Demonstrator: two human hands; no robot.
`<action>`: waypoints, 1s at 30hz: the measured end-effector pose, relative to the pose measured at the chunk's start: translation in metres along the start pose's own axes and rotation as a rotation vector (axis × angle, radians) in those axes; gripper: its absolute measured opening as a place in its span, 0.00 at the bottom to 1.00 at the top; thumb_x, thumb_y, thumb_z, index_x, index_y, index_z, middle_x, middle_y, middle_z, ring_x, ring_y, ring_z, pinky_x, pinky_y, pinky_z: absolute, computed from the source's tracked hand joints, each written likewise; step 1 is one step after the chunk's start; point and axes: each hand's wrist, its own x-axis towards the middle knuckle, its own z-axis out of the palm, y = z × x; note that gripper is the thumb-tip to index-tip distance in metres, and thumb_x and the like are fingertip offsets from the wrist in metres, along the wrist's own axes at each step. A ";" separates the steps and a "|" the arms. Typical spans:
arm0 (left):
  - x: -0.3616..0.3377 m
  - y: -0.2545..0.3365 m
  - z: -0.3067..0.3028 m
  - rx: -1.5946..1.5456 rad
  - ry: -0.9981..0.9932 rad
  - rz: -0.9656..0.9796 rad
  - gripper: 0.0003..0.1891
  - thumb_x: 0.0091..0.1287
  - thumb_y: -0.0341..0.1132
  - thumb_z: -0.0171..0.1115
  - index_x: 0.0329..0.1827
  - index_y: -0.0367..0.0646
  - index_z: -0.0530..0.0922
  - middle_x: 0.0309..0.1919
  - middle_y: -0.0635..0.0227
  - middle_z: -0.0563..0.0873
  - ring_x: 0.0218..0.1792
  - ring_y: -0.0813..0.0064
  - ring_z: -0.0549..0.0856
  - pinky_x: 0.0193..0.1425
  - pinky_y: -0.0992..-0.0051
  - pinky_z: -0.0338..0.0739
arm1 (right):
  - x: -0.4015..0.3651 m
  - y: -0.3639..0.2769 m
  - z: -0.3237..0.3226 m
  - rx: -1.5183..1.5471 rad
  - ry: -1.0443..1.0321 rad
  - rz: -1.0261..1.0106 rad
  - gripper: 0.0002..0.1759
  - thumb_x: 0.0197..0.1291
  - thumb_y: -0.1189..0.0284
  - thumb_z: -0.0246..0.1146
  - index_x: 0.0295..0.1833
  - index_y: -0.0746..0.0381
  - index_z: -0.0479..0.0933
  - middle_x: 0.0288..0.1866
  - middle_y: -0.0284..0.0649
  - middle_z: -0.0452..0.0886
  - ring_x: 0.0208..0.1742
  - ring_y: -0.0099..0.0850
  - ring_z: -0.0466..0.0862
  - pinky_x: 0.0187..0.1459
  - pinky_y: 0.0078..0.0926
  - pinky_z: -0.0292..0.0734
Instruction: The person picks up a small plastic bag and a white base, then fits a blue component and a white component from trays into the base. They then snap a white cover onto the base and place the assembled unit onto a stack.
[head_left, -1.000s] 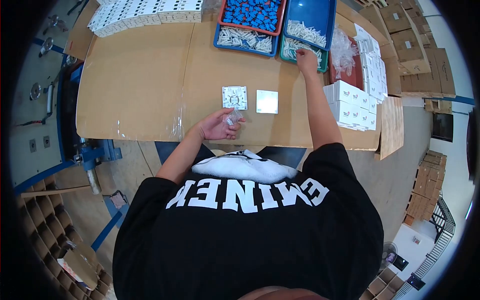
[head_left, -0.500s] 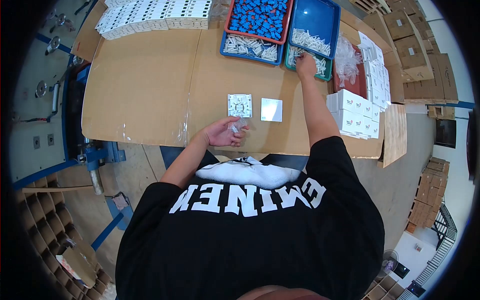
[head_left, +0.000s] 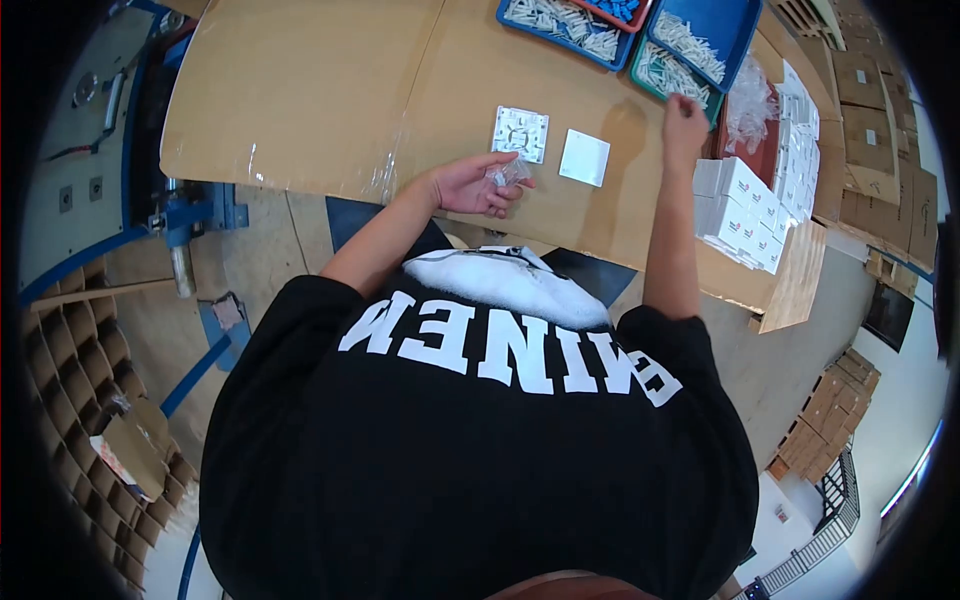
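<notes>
My left hand (head_left: 482, 186), palm up with curled fingers, holds a small clear plastic bag (head_left: 508, 174) at the table's near edge. Just beyond it lies a square white base plate (head_left: 519, 135) with moulded details, and to the right of that a plain white square cover (head_left: 584, 158). Off to the right, my right hand (head_left: 685, 125) is raised near the front edge of the green tray (head_left: 716, 108) of small white parts. Its fingers are closed together; whatever they hold is too small to make out.
A blue tray (head_left: 624, 57) of white parts and a red tray (head_left: 640, 14) of blue parts stand at the back. Another blue tray (head_left: 738, 35) overlaps the green one. Clear bags (head_left: 750, 115) and stacked white boxes (head_left: 742, 210) sit at the right.
My right hand has come back out of the green tray's white parts to its near edge. The view has shifted, and my left hand still holds the bag.
</notes>
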 end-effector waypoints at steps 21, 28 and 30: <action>-0.001 -0.005 -0.002 0.090 -0.062 0.053 0.23 0.79 0.62 0.46 0.49 0.54 0.80 0.35 0.77 0.77 0.37 0.78 0.76 0.55 0.68 0.74 | -0.157 -0.125 0.005 0.150 -1.038 -0.234 0.03 0.68 0.77 0.65 0.46 0.64 0.82 0.47 0.34 0.82 0.45 0.20 0.81 0.43 0.18 0.78; 0.002 -0.008 -0.011 0.065 -0.051 0.071 0.22 0.78 0.62 0.48 0.48 0.54 0.79 0.36 0.75 0.78 0.41 0.77 0.78 0.56 0.67 0.74 | -0.163 -0.111 0.016 0.459 -1.115 -0.077 0.13 0.75 0.68 0.60 0.45 0.67 0.84 0.62 0.42 0.77 0.57 0.32 0.81 0.53 0.26 0.78; 0.005 -0.008 -0.014 0.084 -0.073 0.066 0.24 0.78 0.62 0.49 0.51 0.53 0.79 0.36 0.76 0.78 0.41 0.78 0.78 0.56 0.67 0.74 | -0.164 -0.113 0.017 0.423 -1.090 -0.137 0.17 0.76 0.64 0.59 0.44 0.67 0.85 0.62 0.44 0.78 0.56 0.35 0.82 0.53 0.29 0.78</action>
